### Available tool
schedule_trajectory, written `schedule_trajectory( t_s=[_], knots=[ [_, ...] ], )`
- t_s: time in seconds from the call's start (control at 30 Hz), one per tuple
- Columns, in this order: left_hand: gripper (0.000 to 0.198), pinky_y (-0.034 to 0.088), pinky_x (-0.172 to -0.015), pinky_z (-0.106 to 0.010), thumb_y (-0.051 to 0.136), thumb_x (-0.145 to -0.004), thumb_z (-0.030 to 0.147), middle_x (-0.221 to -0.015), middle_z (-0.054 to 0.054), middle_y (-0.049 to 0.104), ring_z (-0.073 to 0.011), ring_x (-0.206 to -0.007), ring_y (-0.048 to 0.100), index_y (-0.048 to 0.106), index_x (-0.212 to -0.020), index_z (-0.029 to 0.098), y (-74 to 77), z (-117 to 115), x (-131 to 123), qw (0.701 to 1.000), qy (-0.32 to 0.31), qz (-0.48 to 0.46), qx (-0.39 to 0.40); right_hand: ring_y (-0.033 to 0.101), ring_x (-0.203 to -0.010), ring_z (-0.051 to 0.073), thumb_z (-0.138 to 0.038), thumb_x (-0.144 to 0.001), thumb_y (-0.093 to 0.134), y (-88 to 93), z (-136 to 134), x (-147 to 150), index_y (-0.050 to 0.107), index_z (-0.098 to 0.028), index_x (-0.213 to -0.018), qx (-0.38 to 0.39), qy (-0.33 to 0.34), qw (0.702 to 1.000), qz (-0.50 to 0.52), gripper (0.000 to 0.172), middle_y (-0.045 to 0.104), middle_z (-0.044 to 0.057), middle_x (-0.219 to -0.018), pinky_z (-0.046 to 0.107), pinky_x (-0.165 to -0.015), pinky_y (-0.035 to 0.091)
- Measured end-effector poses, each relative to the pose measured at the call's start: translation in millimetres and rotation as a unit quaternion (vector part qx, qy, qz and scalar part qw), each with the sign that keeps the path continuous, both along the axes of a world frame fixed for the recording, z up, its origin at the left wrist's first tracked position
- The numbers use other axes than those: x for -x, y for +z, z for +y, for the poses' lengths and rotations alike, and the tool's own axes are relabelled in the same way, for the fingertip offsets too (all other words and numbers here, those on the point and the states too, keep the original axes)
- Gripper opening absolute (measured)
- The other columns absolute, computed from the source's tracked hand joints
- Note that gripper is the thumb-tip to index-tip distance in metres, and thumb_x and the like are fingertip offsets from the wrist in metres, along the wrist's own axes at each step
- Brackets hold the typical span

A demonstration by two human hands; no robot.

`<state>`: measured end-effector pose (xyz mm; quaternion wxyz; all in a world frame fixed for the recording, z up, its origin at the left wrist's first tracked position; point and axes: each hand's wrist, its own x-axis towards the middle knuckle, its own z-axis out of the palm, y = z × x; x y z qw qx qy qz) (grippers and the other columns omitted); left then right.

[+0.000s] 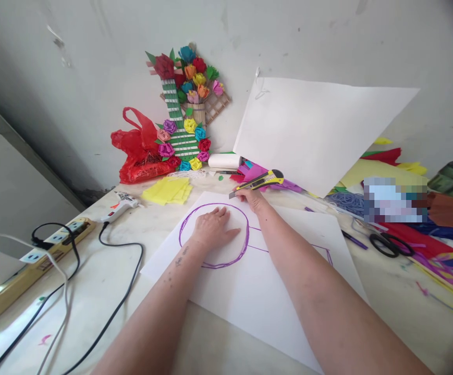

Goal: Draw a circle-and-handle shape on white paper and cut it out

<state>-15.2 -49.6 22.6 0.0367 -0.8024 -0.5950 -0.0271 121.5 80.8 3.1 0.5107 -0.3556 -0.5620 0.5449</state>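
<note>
A large white sheet [257, 281] lies on the table with a purple circle [245, 242] and further purple lines drawn on it. My left hand [213, 226] rests flat inside the circle, fingers spread, pressing the paper down. My right hand [254, 198] is closed round a yellow and black utility knife [258, 182]. The knife's blade tip sits near the circle's far edge, at the top of the sheet.
A second white sheet [312, 127] leans against the wall. Behind stand a paper-flower ornament [187, 104], a red plastic bag [140, 148] and yellow paper pieces [167, 190]. A glue gun [122, 204] and power strip [31, 255] lie left. Scissors [386, 244], a purple marker [353, 239] and coloured paper lie right.
</note>
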Motion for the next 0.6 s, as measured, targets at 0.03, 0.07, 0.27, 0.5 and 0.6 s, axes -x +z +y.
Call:
schedule_trajectory(
  t_s=[0.03, 0.07, 0.27, 0.5, 0.6],
  knots=[
    [0.061, 0.038, -0.100, -0.043, 0.033, -0.085, 0.060, -0.144, -0.007, 0.040, -0.0258, -0.127, 0.042, 0.046, -0.130, 0.022, 0.2, 0.1, 0.4, 1.000, 0.002, -0.002, 0.010, 0.035, -0.041, 0.007, -0.025, -0.050, 0.057, -0.2, 0.3, -0.1, 0.059, -0.016, -0.059, 0.006, -0.003, 1.000, 0.000, 0.013, 0.042, -0.006, -0.038, 0.025, -0.047, 0.026],
    [0.062, 0.033, -0.103, -0.045, 0.032, -0.085, 0.061, -0.145, -0.007, 0.039, -0.0258, -0.128, 0.040, 0.045, -0.132, 0.023, 0.4, 0.4, 0.8, 1.000, 0.002, -0.002, 0.019, 0.035, -0.041, 0.007, -0.025, -0.050, 0.057, -0.4, 0.3, -0.5, 0.060, -0.015, -0.059, 0.013, -0.005, 1.000, -0.001, 0.014, 0.042, -0.006, -0.039, 0.025, -0.047, 0.026],
    [0.065, 0.009, -0.108, -0.058, 0.030, -0.081, 0.069, -0.148, -0.004, 0.033, -0.0340, -0.138, 0.018, 0.046, -0.133, 0.032, 5.1, 1.1, -3.6, 0.998, 0.038, 0.024, 0.044, 0.036, -0.043, 0.008, -0.026, -0.049, 0.059, 2.1, -4.7, -14.7, 0.060, -0.015, -0.059, 0.046, -0.040, 0.998, 0.006, 0.015, 0.045, -0.005, -0.040, 0.025, -0.047, 0.029],
    [0.068, 0.027, -0.095, -0.064, 0.029, -0.083, 0.065, -0.146, -0.020, 0.032, -0.0452, -0.128, 0.032, 0.039, -0.138, 0.027, 11.0, -8.7, -21.5, 0.984, 0.156, 0.037, 0.082, 0.037, -0.040, 0.008, -0.022, -0.049, 0.059, 4.6, -10.3, -35.0, 0.061, -0.014, -0.060, 0.071, -0.068, 0.995, 0.004, 0.014, 0.045, -0.004, -0.037, 0.025, -0.048, 0.033],
    [0.068, 0.032, -0.093, -0.060, 0.028, -0.084, 0.065, -0.147, -0.020, 0.029, -0.0456, -0.129, 0.031, 0.035, -0.140, 0.027, 10.8, -10.0, -20.1, 0.985, 0.141, 0.029, 0.094, 0.037, -0.040, 0.008, -0.021, -0.049, 0.059, 5.7, -12.7, -38.2, 0.060, -0.015, -0.059, 0.079, -0.069, 0.994, 0.004, 0.012, 0.045, -0.004, -0.037, 0.025, -0.047, 0.034]
  ],
)
